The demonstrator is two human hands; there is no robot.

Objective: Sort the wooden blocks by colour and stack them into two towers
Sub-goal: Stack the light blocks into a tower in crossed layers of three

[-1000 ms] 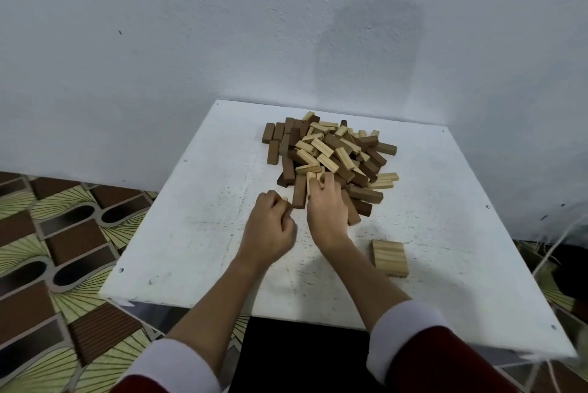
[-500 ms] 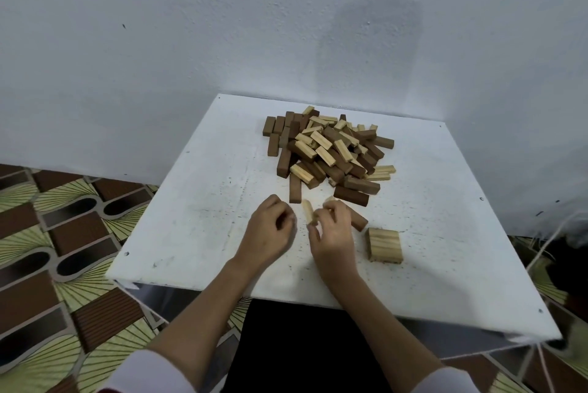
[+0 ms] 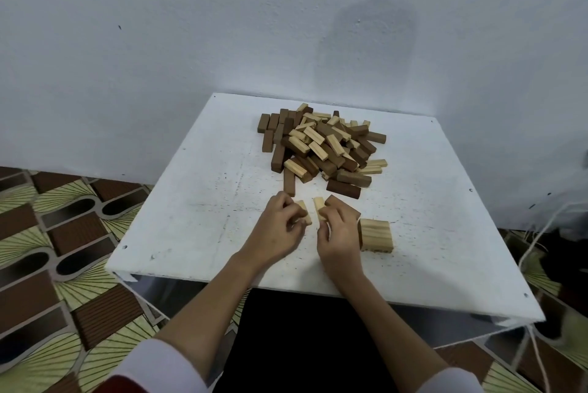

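Right hand (image 3: 340, 230) pinches one light block (image 3: 319, 208), long axis pointing away from me; left hand (image 3: 280, 227) grips another light block (image 3: 304, 214). On the worktop (image 3: 191, 201), the light base layer (image 3: 375, 234) lies just right of my right hand, which is nearer; mixed pile (image 3: 321, 147) beyond.

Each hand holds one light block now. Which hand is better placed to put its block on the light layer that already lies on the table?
Probably the right hand. It pinches a light block and sits directly beside the light layer on the table. The left hand, with its own light block, would have to cross over it.
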